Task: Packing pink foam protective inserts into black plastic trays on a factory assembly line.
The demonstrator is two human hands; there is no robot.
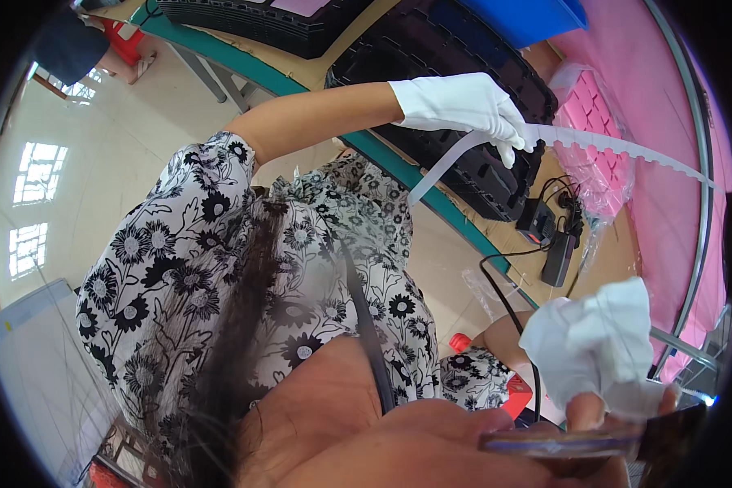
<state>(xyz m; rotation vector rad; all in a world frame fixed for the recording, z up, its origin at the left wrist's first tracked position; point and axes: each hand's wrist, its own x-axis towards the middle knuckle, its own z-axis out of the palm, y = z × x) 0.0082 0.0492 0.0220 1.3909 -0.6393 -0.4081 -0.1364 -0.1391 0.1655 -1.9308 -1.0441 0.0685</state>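
My left hand (468,106), in a white glove, reaches over the table. Its thumb and fingers are closed on a long white strip (626,142) with a notched edge. One end of the strip hangs down toward my lap, and the other runs off to the right. Below the hand lie black trays (455,77) with a toothed rim. My right hand (594,350) is raised close to the camera, in a white glove with bare fingertips showing. Those fingertips are beside a clear, dark-edged piece (561,444); whether they grip it is unclear.
Black power adapters (557,259) with cables sit on the table near its green edge (382,154). A pink tray (590,130) in clear plastic stands behind them. A blue bin (537,18), pink cloth (667,220) and a metal pole border the far side. Another person's leg shows upper left.
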